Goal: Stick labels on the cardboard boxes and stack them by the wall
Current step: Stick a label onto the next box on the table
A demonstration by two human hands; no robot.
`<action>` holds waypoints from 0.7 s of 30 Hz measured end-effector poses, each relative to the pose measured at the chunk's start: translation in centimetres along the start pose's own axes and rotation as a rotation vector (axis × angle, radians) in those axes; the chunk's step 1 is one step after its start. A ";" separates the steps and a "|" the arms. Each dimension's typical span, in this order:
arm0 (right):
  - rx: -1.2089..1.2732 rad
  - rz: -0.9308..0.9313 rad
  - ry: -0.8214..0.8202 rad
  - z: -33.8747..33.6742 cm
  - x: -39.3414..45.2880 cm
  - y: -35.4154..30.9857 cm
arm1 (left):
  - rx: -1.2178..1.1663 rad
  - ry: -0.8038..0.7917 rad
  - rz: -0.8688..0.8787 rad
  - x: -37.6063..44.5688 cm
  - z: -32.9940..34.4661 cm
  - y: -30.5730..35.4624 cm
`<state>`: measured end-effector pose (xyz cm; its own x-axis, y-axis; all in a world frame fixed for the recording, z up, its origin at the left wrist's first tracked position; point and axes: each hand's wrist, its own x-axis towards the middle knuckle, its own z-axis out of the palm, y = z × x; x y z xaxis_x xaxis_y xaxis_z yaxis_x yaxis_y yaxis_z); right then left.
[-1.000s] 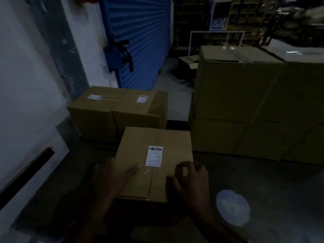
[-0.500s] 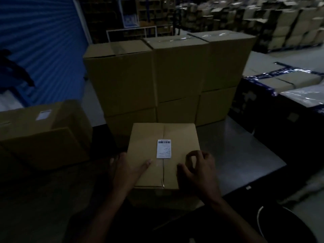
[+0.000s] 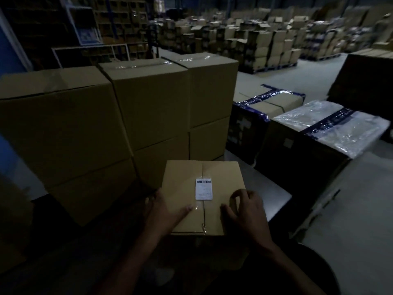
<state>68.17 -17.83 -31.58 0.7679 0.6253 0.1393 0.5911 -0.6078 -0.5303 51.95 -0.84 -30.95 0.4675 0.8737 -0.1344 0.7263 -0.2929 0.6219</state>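
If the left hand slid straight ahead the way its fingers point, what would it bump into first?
The left hand rests on the small box, fingers aiming up and right across the lid. Sliding that way, it would probably reach the white label first, though the exact line is hard to judge.

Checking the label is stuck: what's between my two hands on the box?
In the head view, the label and taped seam lie between the left hand and right hand.
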 end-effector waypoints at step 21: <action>-0.121 -0.107 0.106 0.1 7.3 1.8 | 0.313 -0.022 0.340 7.8 4.7 7.2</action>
<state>74.84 -14.30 -31.62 0.7171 0.6383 0.2799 0.6911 -0.5993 -0.4040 63.13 2.04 -31.12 0.7140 0.6999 0.0182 0.6452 -0.6677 0.3713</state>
